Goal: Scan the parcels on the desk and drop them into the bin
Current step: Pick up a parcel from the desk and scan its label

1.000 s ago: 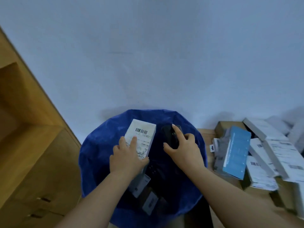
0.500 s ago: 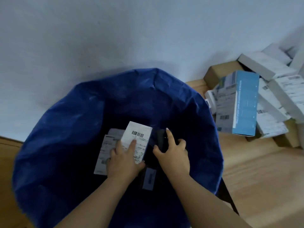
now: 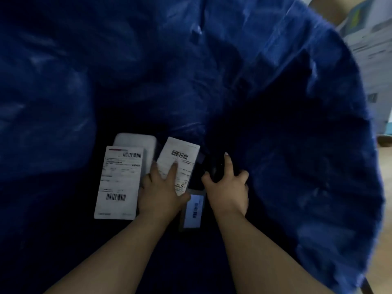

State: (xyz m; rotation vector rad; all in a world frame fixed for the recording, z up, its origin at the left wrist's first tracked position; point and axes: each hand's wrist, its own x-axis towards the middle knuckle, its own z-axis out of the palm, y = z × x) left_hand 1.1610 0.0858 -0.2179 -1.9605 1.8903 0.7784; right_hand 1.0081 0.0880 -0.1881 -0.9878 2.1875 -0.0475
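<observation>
Both hands deep in bin (image 3: 318, 102): left hand (image 3: 161, 194) grips parcel (image 3: 180, 162) label-up to drop it, right hand (image 3: 228, 192) clutches scanner (image 3: 216, 166) (dark, blurry).

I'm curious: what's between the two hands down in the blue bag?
In the head view, a dark parcel lies between left hand and right hand.

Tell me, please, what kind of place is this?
Probably a parcel sorting or mailroom desk: a large blue bin holds labelled parcels, and more boxes are stacked beside it.
</observation>
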